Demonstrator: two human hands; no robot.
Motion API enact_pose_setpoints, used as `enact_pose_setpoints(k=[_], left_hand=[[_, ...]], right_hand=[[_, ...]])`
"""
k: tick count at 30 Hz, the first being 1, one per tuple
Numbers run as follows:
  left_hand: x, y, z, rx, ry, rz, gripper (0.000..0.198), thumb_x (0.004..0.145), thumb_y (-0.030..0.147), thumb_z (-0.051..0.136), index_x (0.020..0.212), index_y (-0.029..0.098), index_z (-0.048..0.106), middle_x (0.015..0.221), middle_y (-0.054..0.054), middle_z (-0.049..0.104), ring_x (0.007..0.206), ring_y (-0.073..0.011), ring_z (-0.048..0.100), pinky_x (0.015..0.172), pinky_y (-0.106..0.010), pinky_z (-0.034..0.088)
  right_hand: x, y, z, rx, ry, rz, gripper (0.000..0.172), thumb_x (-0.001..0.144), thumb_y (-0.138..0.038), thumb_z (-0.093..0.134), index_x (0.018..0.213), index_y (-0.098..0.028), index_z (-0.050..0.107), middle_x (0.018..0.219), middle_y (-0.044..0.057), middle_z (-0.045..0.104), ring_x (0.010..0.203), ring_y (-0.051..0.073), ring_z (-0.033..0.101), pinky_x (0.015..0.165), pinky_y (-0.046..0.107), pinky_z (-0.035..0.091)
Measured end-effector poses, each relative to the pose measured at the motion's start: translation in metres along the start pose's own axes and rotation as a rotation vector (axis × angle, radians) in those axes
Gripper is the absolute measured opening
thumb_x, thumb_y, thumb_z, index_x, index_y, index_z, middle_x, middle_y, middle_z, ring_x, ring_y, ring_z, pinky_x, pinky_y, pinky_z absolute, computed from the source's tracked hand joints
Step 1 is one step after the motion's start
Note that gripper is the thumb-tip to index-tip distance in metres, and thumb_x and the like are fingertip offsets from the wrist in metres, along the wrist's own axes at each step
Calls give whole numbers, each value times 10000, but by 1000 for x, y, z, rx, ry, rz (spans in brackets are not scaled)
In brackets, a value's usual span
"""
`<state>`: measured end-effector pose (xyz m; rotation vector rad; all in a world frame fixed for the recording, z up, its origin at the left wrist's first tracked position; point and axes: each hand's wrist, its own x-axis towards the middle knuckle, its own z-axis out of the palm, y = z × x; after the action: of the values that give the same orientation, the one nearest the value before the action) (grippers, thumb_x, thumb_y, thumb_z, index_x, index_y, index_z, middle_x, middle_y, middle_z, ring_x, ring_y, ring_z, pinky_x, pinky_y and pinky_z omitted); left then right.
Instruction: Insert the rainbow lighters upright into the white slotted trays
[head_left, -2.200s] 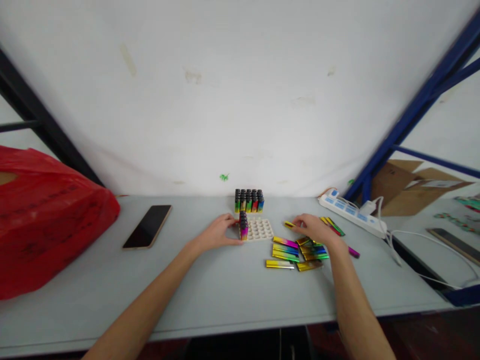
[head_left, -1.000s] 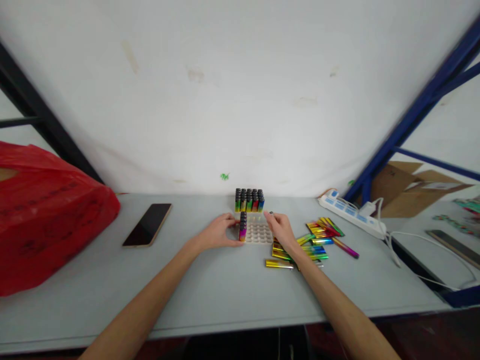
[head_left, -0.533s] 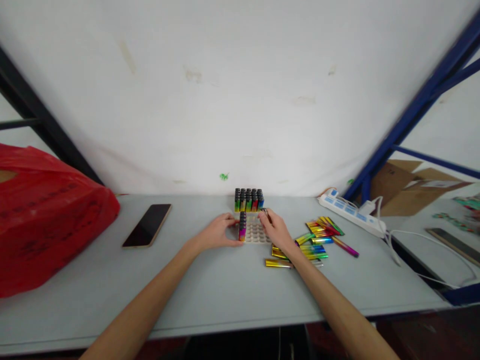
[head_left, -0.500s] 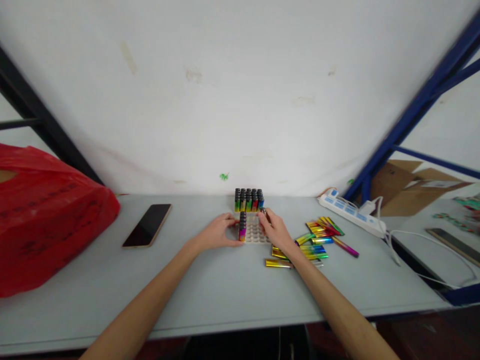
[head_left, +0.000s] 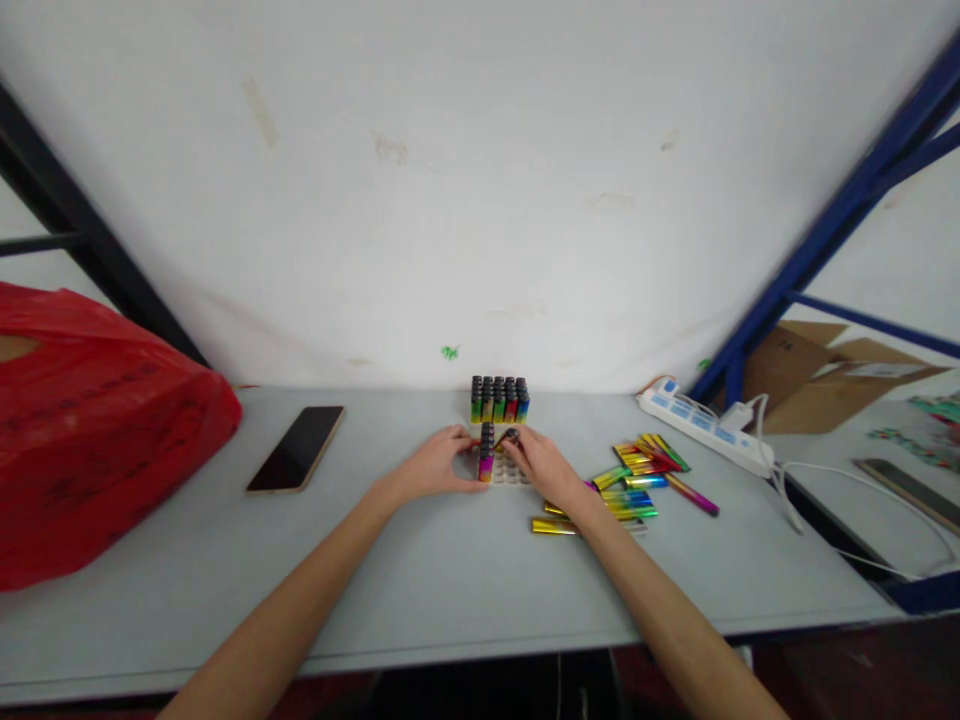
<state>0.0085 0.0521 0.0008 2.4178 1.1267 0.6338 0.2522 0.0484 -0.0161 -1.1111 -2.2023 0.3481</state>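
Observation:
A small white tray with round holes (head_left: 508, 472) lies on the grey table (head_left: 420, 570). A row of rainbow-coloured lighters (head_left: 486, 452) stands along the tray's left edge. My left hand (head_left: 439, 462) rests against the tray's left side, fingers curled on it. Over the tray, my right hand (head_left: 541, 464) pinches a lighter (head_left: 510, 437) by its dark end, right beside the standing row. Behind the tray stands a full block of lighters (head_left: 499, 399). Several loose lighters (head_left: 626, 480) lie to the right of my right hand.
A phone (head_left: 296, 461) lies face up at the left, with a red plastic bag (head_left: 90, 430) beyond it. A white power strip (head_left: 705, 425) with cables sits at the back right beside a blue rack post (head_left: 817, 240). A white wall rises behind the table.
My right hand took a lighter from the loose pile and carried it left over the tray, up to the standing row. My left hand stayed at the tray's left side.

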Motion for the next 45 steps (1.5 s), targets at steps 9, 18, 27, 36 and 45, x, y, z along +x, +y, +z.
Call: enact_pose_setpoints(k=[9,18,27,36,45], left_hand=[[0,-3,1,27,-6,-7,570,708,530,883,1110,146,758,1128,-128,697,1065,-323,649,975,-409,526],[1,-4,1,31,-25,-22,580,709,544,877,1102,134,760,1123,-132,686,1063,-327,647,973,-409,525],[1,-5,1,34,-31,-26,579,719,558,865,1109,145,755,1113,-123,682,1052,-324,646,967,-421,530],[1,-1,-1,37,-30,-34,568,711,547,871,1103,151,758,1107,-113,693,1057,-325,649,972,-418,528],[1,-3,-1,32,-34,-29,608,713,585,859,1129,156,750,1132,-116,682,1058,-313,645,981,-404,530]], right_hand=[[5,1,6,-99,-26,-28,105,1071,-238,502,1014,-188,575,979,94,671,885,235,619,850,370,520],[8,5,4,-152,-58,1,94,1068,-234,534,1030,-169,591,1007,118,707,934,237,649,849,353,507],[15,9,5,-99,-40,37,126,1069,-256,561,959,-195,573,944,87,727,847,212,675,778,300,481],[14,7,5,-176,-122,-22,79,1013,-235,656,1055,-170,644,1090,119,732,1048,251,672,908,356,510],[-35,41,-90,-98,-65,84,206,1020,-199,562,1123,-186,739,1081,95,776,997,232,722,959,387,541]])
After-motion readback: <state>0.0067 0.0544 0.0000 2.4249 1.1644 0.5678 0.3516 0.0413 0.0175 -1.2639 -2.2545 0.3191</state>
